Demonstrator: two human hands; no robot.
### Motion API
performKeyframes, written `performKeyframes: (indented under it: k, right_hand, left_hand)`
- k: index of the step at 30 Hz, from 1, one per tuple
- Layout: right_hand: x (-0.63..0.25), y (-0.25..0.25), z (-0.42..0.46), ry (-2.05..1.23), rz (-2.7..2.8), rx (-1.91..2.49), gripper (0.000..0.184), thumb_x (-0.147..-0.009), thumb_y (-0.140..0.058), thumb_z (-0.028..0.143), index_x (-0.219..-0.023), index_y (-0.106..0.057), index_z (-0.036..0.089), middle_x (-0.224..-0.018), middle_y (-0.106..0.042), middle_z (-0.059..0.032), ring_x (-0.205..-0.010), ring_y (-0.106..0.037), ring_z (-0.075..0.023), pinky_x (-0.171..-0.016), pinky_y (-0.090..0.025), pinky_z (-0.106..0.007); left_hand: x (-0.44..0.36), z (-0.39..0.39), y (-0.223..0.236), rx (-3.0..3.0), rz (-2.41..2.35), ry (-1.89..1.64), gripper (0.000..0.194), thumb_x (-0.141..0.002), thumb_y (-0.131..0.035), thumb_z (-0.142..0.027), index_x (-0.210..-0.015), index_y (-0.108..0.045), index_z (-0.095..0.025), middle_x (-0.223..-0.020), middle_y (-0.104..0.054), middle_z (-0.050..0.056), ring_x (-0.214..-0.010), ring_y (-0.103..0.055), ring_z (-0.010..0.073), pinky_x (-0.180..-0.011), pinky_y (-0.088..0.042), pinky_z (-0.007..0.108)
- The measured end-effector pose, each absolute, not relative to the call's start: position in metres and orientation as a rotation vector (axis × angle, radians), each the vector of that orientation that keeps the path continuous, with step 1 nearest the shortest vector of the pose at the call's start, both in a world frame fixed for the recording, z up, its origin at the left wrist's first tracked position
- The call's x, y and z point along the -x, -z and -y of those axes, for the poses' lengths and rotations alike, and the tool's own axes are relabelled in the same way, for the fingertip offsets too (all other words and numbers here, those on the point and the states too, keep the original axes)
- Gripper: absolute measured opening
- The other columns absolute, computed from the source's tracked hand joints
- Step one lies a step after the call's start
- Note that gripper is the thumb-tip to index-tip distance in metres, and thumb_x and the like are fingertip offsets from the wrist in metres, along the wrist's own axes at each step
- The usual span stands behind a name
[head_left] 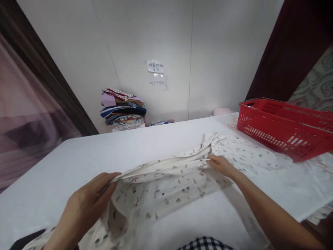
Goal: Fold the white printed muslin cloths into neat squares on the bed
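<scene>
A white garment (pixel 166 184) with a small printed pattern lies spread across the white table (pixel 78 156). My left hand (pixel 88 205) pinches a folded edge of the garment at the near left and lifts it slightly. My right hand (pixel 221 165) grips the same edge further right, near the middle of the cloth. The fabric is stretched between the two hands.
A red plastic basket (pixel 283 128) stands at the right end of the table. A stack of folded clothes (pixel 122 109) sits against the wall at the back left. Paper labels (pixel 155 66) are stuck on the wall. A pink item (pixel 221 111) lies behind the table.
</scene>
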State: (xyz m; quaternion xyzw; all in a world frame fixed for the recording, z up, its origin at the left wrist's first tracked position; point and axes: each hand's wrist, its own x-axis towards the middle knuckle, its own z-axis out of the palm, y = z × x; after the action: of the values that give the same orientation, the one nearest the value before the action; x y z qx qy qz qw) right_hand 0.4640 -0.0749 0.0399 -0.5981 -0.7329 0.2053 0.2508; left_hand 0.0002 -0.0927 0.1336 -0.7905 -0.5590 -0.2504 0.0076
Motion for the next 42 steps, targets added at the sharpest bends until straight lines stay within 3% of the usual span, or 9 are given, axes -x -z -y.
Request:
performKeyframes:
  k: [5, 9, 20, 28, 33, 38, 42]
  right_hand:
    - [-0.468, -0.034, 0.047, -0.556, 1.921, 1.808, 0.045, -0.081, -0.049, 0.033, -0.125, -0.046, 0.024, -0.098, -0.064, -0.0071, -0.089, -0.059, -0.0209, -0.076, -0.041, -0.029]
    - [-0.462, -0.032, 0.03, -0.562, 1.996, 1.87, 0.056, -0.079, -0.051, 0.03, -0.134, -0.038, 0.029, -0.103, -0.063, -0.0065, -0.093, -0.058, -0.0222, -0.078, -0.041, -0.03]
    - [-0.453, -0.046, 0.022, -0.371, 2.151, 1.896, 0.029, -0.081, -0.047, 0.028, -0.106, -0.06, 0.022, -0.098, -0.065, -0.0059, -0.09, -0.058, -0.0219, -0.075, -0.04, -0.028]
    - [-0.468, -0.07, 0.039, -0.342, 2.174, 1.776, 0.024, -0.085, -0.043, 0.038, -0.093, -0.06, 0.024, -0.082, -0.065, -0.0024, -0.074, -0.058, -0.0186, -0.064, -0.039, -0.026]
    - [-0.48, -0.079, 0.043, -0.144, 2.238, 1.632, 0.023, -0.086, -0.042, 0.036, -0.087, -0.062, 0.023, -0.094, -0.06, -0.0052, -0.082, -0.056, -0.0182, -0.071, -0.042, -0.029]
    - [-0.482, -0.086, 0.046, -0.089, 2.261, 1.423, 0.025, -0.085, -0.043, 0.037, -0.084, -0.062, 0.022, -0.11, -0.054, -0.0072, -0.104, -0.049, -0.022, -0.087, -0.039, -0.033]
    - [-0.478, -0.095, 0.056, -0.424, 2.16, 1.515, 0.031, -0.087, -0.039, 0.045, -0.082, -0.059, 0.021, -0.078, -0.059, -0.0029, -0.074, -0.054, -0.0173, -0.066, -0.043, -0.028]
  left_hand:
    - [-0.003, 0.106, -0.132, 2.586, 1.715, 0.691, 0.03, -0.082, -0.044, -0.046, -0.101, -0.06, -0.029, -0.099, -0.066, -0.003, -0.085, -0.063, 0.0137, -0.069, -0.048, 0.015]
    - [-0.003, 0.115, -0.129, 2.603, 1.701, 0.666, 0.033, -0.083, -0.042, -0.046, -0.104, -0.059, -0.028, -0.103, -0.065, -0.003, -0.085, -0.064, 0.0129, -0.069, -0.048, 0.015]
    - [0.004, 0.121, -0.117, 2.568, 1.768, 0.61, 0.033, -0.083, -0.04, -0.047, -0.104, -0.06, -0.03, -0.108, -0.063, -0.004, -0.088, -0.063, 0.0147, -0.071, -0.049, 0.017]
    - [0.009, 0.107, -0.114, 2.529, 1.871, 0.509, 0.034, -0.083, -0.039, -0.047, -0.102, -0.061, -0.03, -0.111, -0.062, -0.004, -0.086, -0.063, 0.0155, -0.069, -0.048, 0.018]
    - [0.01, 0.098, -0.11, 2.557, 1.923, 0.41, 0.033, -0.083, -0.038, -0.045, -0.099, -0.062, -0.03, -0.111, -0.061, -0.004, -0.085, -0.062, 0.0148, -0.067, -0.047, 0.019]
    - [0.012, 0.093, -0.106, 2.633, 2.051, 0.312, 0.033, -0.085, -0.035, -0.044, -0.092, -0.062, -0.028, -0.102, -0.063, -0.002, -0.083, -0.061, 0.0155, -0.069, -0.044, 0.022]
    - [0.014, 0.091, -0.101, 2.739, 2.13, 0.262, 0.033, -0.085, -0.034, -0.045, -0.085, -0.061, -0.024, -0.09, -0.064, 0.0, -0.08, -0.059, 0.017, -0.071, -0.043, 0.024]
